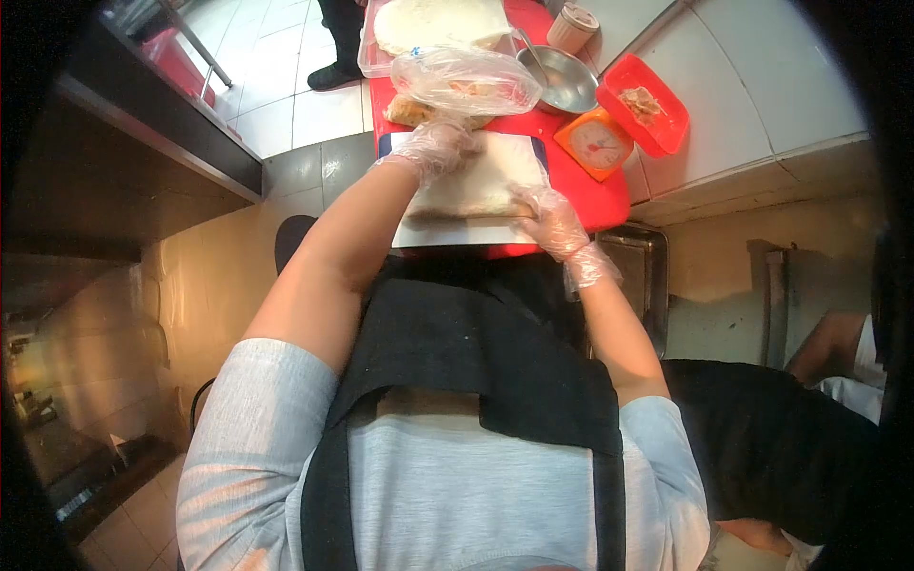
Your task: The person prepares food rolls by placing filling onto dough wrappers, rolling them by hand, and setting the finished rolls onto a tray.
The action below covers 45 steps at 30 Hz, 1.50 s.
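The pale, flat slab [481, 171] lies on a white board [457, 234] directly in front of the person's body, which seems a sensible place for it, since both arms reach it without stretching. The board probably gives it a smooth, clean base above the red bench [605, 202]. The left hand [436, 147] is at the slab's far left part, its fingers curled close together; I cannot tell whether they are clamped on anything. The right hand [550, 219] is at the near right corner, fingers bent over the edge, though the thumb's grip is too small to judge. Set at opposite corners like this, the two hands would likely hold the slab square. Both wear clear gloves [592, 266], presumably to keep skin off food.

Just beyond the left hand, a clear plastic bag [466, 81] lies over some browned food [407, 111], perhaps as a cover. Farther off, a clear tray [378, 65] carries another pale slab [443, 24]. To the right are a metal bowl [577, 84] with a spoon [533, 52] leaning in it, and an orange dial scale [597, 145], its face turned toward the person, perhaps for easy reading. A red tray [674, 122] of light shreds [642, 105] sits against or upon the scale; which, I cannot tell
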Tool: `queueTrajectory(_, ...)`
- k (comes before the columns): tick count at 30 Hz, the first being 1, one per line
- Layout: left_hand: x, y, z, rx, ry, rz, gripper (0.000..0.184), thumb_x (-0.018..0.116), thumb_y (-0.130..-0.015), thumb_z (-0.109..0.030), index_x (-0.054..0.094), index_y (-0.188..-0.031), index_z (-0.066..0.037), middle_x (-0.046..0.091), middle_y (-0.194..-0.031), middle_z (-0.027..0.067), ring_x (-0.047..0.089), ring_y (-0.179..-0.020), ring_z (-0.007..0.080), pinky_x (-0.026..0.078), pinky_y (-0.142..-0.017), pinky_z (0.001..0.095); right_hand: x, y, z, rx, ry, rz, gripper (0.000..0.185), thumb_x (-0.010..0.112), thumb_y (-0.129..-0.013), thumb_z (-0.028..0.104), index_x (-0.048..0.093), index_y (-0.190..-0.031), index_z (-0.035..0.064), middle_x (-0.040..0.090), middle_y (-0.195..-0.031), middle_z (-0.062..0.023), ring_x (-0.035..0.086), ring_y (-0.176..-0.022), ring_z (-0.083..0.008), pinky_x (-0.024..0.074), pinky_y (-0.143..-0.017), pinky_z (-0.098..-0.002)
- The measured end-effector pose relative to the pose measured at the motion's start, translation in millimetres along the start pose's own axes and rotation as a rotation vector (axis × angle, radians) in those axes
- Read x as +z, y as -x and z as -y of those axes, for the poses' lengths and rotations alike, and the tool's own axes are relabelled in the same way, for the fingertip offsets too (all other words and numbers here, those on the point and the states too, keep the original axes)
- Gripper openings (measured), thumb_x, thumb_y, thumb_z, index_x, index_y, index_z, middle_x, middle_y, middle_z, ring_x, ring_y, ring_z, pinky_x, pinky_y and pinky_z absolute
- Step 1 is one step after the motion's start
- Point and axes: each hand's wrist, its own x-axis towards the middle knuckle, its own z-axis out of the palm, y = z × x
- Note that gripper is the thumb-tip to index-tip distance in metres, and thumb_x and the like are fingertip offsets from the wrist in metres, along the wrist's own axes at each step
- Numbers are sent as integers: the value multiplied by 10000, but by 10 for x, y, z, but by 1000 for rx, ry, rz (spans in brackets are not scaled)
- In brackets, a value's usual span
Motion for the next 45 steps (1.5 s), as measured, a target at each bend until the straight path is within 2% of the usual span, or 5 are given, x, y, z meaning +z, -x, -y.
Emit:
queueTrajectory(9, 103, 472, 198, 653, -484, -117, 415, 759, -795, -349, 714, -1127, -105, 672, -1055, 133, 631, -1019, 317, 485, -929, 404, -135, 12, 13, -51, 73, -1, 384, 790, -726, 137, 710, -1094, 62, 706, -1022, -140, 656, -986, -324, 512, -904, -418)
queueTrajectory(21, 513, 978, -98, 153, -228, -177, 259, 765, -708, -270, 693, -829, -52, 655, -878, 183, 619, -912, 370, 472, -800, 442, 80, -475, 375, 510, -232, 421, 385, 786, -755, 393, 768, -968, 73, 737, -955, -153, 706, -894, -260, 528, -799, -400)
queueTrajectory(33, 335, 1117, -231, 143, -563, -156, 233, 738, -761, -284, 703, -812, -59, 683, -863, 163, 643, -834, 323, 477, -760, 433, 192, -298, 78, 130, -80, 217, 316, 821, -727, 318, 770, -961, 112, 706, -959, -126, 668, -943, -302, 503, -849, -403)
queueTrajectory(38, 627, 1034, -173, 108, -75, -206, 134, 644, -844, -165, 671, -806, -40, 658, -800, 126, 590, -756, 245, 469, -717, 401, 255, -345, 342, 128, 35, 217, 370, 700, -873, 451, 771, -934, 93, 692, -884, -152, 664, -844, -319, 509, -786, -416)
queueTrajectory(45, 530, 1241, -9, 256, -308, -310, 143, 728, -795, -121, 663, -905, -58, 644, -943, 145, 618, -833, 322, 493, -776, 424, 220, -40, 7, -61, -5, -3, 363, 798, -735, 156, 695, -1070, 60, 687, -1016, -142, 648, -962, -341, 507, -861, -424)
